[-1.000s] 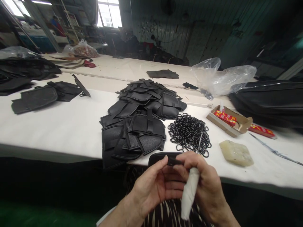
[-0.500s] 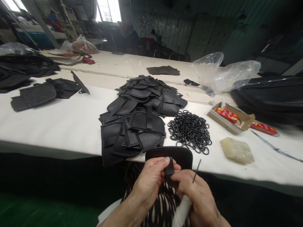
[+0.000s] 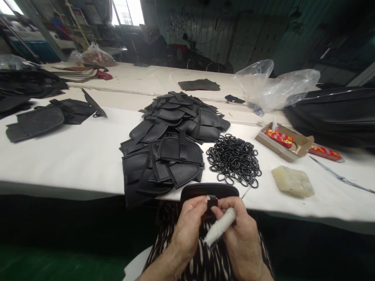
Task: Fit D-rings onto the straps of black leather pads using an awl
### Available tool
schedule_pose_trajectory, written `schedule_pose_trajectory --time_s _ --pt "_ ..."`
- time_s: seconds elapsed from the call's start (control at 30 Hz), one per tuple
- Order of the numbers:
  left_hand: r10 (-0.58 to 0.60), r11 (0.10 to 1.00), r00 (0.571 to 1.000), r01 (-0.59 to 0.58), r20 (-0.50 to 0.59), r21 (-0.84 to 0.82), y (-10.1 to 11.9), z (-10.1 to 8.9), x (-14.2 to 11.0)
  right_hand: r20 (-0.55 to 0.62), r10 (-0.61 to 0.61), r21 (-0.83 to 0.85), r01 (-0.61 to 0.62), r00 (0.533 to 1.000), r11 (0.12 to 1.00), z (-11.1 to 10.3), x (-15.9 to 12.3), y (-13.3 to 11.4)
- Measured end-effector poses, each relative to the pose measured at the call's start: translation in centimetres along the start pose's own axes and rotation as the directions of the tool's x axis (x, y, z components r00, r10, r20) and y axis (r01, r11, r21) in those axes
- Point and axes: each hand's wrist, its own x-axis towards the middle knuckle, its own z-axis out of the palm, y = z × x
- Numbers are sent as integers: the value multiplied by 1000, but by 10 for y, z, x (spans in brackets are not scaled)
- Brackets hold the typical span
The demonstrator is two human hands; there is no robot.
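My left hand [image 3: 190, 222] is closed on a short black strap [image 3: 211, 203], its thumb pressing the strap from the left. The strap belongs to, or lies against, a black leather-like piece [image 3: 191, 190] with a rounded edge at the table's front. With finger and thumb, my right hand [image 3: 241, 230] pinches the strap's other side. The same hand also keeps a thin tool with a white-wrapped handle [image 3: 219, 228]; its narrow shaft points up and right, away from the strap. Just beyond my hands lie a heap of similar black pieces [image 3: 180, 150] and a pile of black D-shaped rings [image 3: 234, 160].
To the right are a yellowish block [image 3: 293, 181], an open cardboard box [image 3: 288, 152] with red packets, and a thin pointed strip [image 3: 336, 175]. Clear plastic bags [image 3: 287, 89] lie behind. More black pieces [image 3: 38, 121] rest at the left of the white table [image 3: 90, 156].
My right hand has turned, so the white handle now lies across in front of the strap. Both hands have come closer together, and the strap appears folded over. The view has shifted slightly.
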Motion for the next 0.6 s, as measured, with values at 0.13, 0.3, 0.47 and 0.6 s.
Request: schedule_pose_trajectory --time_s 0.13,0.3,0.47,0.6 --pt "-12 999 956 3 -294 -32 -9 -3 -4 7 61 19 -61 998 998 3 -1 0" --pt "1 1000 940 7 -341 20 -22 -5 -10 21 106 21 -106 994 994 2 -1 -3" --pt "8 996 906 31 -422 86 -27 -2 -15 33 133 40 -134 991 990 -1 0 -3" --pt "25 997 923 6 -384 78 -21 4 -18 50 149 49 -151 988 987 -2 0 -4"
